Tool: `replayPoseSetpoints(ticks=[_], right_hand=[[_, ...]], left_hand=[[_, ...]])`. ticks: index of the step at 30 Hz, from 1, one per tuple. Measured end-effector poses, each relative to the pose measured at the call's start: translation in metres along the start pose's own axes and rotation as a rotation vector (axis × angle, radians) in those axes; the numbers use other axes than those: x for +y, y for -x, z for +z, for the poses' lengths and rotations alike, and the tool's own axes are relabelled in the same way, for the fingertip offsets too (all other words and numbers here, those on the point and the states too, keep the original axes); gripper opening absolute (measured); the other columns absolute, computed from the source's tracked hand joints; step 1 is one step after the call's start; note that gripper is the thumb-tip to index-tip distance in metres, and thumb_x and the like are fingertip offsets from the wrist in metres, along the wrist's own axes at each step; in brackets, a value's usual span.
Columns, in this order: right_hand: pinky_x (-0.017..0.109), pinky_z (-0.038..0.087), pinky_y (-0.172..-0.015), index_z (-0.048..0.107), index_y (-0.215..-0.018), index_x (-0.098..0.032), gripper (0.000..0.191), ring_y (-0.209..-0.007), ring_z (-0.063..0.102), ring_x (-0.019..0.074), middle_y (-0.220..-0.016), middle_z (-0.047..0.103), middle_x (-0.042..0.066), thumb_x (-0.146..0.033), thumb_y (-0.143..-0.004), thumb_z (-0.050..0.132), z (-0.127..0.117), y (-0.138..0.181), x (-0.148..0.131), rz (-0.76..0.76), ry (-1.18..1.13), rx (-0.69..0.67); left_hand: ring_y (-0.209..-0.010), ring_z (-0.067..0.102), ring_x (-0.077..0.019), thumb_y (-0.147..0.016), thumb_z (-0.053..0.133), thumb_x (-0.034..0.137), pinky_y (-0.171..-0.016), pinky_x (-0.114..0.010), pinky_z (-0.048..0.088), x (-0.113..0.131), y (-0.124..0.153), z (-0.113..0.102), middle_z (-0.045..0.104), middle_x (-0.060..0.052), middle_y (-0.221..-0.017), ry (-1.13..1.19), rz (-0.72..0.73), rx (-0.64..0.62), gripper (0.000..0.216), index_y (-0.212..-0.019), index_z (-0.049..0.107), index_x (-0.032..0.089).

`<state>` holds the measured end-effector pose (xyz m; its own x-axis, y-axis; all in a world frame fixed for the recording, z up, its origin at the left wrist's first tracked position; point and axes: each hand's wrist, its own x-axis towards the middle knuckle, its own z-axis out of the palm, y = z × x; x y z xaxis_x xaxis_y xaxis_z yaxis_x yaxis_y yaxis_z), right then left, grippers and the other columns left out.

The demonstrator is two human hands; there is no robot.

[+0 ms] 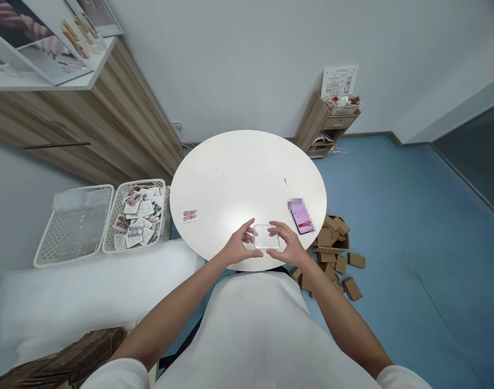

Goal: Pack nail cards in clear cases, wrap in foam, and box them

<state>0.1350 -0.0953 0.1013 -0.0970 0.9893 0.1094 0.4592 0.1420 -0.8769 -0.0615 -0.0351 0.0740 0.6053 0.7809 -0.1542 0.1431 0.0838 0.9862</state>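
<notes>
A shallow, rectangular box of clear plastic (266,238) is held between the person's two hands, over the near edge of a white, smooth-topped oval table (247,156). The left hand (237,246) has its grip closed on the left end, thumb along the near side and fingers curled at the far corner; the right hand (290,246) grips the other end, its fingertips reaching over the top and its thumb at the near side. Whether the box touches the table or is lifted just off it cannot be told, nor whether its lid is fastened. Being thin and glossy, it would probably slip if one thumb eased off, and so near the rim it could drop towards the white apron or cloth (257,324) on the person's lap. Pressing both ends too hard might bow the walls and pop the lid. To the left lies a small white card with rows of pink-red oval pieces (190,215), well apart from the hands; a careless sweep of the left forearm could push it off. The phone with a pink-purple screen (302,217) rests near the right edge, close to the right hand, so an outward swing of that elbow or wrist might knock it down among the small brown cardboard boxes (352,289) on the blue floor (392,216).
</notes>
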Motion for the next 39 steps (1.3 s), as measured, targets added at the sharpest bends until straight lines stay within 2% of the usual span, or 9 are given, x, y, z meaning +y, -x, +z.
replayPoseSetpoints(ticks=[3, 7, 13, 20, 26, 31, 39], right_hand=[[0.039, 0.046, -0.080, 0.049, -0.111, -0.026, 0.051, -0.100, 0.053, 0.0234, -0.129, 0.040, 0.010, -0.031, -0.063, 0.067, -0.005, -0.004, 0.000, -0.017, -0.019, -0.044], [0.039, 0.045, -0.084, 0.047, -0.114, -0.026, 0.056, -0.110, 0.047, 0.0259, -0.138, 0.027, 0.011, -0.035, -0.063, 0.068, -0.015, -0.008, 0.008, -0.009, -0.073, -0.143], [0.040, 0.044, -0.086, 0.050, -0.109, -0.025, 0.048, -0.112, 0.045, 0.0249, -0.130, 0.038, 0.010, -0.033, -0.065, 0.066, -0.031, -0.028, 0.026, -0.027, -0.146, -0.213], [0.039, 0.044, -0.086, 0.048, -0.113, -0.026, 0.053, -0.113, 0.045, 0.0250, -0.135, 0.034, 0.010, -0.033, -0.064, 0.067, -0.046, -0.041, 0.035, -0.041, -0.184, -0.253], [0.037, 0.045, -0.082, 0.051, -0.109, -0.025, 0.049, -0.112, 0.045, 0.0247, -0.131, 0.038, 0.010, -0.029, -0.063, 0.067, -0.053, -0.042, 0.045, -0.047, -0.215, -0.245], [0.039, 0.044, -0.083, 0.051, -0.108, -0.025, 0.048, -0.109, 0.047, 0.0248, -0.127, 0.042, 0.010, -0.027, -0.062, 0.067, -0.053, -0.043, 0.048, -0.055, -0.234, -0.198], [0.035, 0.047, -0.074, 0.053, -0.103, -0.024, 0.048, -0.090, 0.054, 0.0199, -0.120, 0.045, 0.011, -0.025, -0.057, 0.069, -0.050, -0.050, 0.055, -0.098, -0.299, -0.124]], left_hand=[[-0.077, 0.051, -0.0120, -0.053, 0.076, 0.030, -0.076, -0.032, 0.042, 0.005, -0.003, 0.004, 0.052, -0.004, -0.094, 0.002, 0.037, 0.011, 0.082, -0.126, 0.039, 0.025], [-0.078, 0.052, -0.0126, -0.055, 0.075, 0.030, -0.076, -0.031, 0.043, 0.013, -0.003, 0.012, 0.052, -0.004, -0.095, 0.019, 0.029, 0.053, 0.078, -0.125, 0.040, 0.025], [-0.074, 0.050, -0.0098, -0.049, 0.079, 0.027, -0.076, -0.032, 0.043, 0.014, -0.012, 0.023, 0.050, -0.005, -0.101, 0.036, 0.017, 0.138, 0.096, -0.131, 0.029, 0.029], [-0.075, 0.052, -0.0112, -0.058, 0.074, 0.028, -0.073, -0.031, 0.044, 0.017, -0.027, 0.033, 0.053, -0.005, -0.093, 0.076, -0.013, 0.193, 0.076, -0.125, 0.039, 0.023], [-0.082, 0.054, -0.0133, -0.055, 0.076, 0.024, -0.077, -0.033, 0.044, 0.017, -0.033, 0.044, 0.052, -0.008, -0.105, 0.106, -0.043, 0.201, 0.092, -0.132, 0.028, 0.026], [-0.088, 0.054, -0.0155, -0.058, 0.074, 0.024, -0.078, -0.032, 0.044, 0.021, -0.039, 0.052, 0.053, -0.008, -0.105, 0.156, -0.046, 0.221, 0.080, -0.127, 0.035, 0.023], [-0.086, 0.053, -0.0133, -0.062, 0.072, 0.023, -0.078, -0.031, 0.043, 0.029, -0.046, 0.058, 0.053, -0.006, -0.102, 0.310, -0.013, 0.192, 0.072, -0.124, 0.036, 0.024]])
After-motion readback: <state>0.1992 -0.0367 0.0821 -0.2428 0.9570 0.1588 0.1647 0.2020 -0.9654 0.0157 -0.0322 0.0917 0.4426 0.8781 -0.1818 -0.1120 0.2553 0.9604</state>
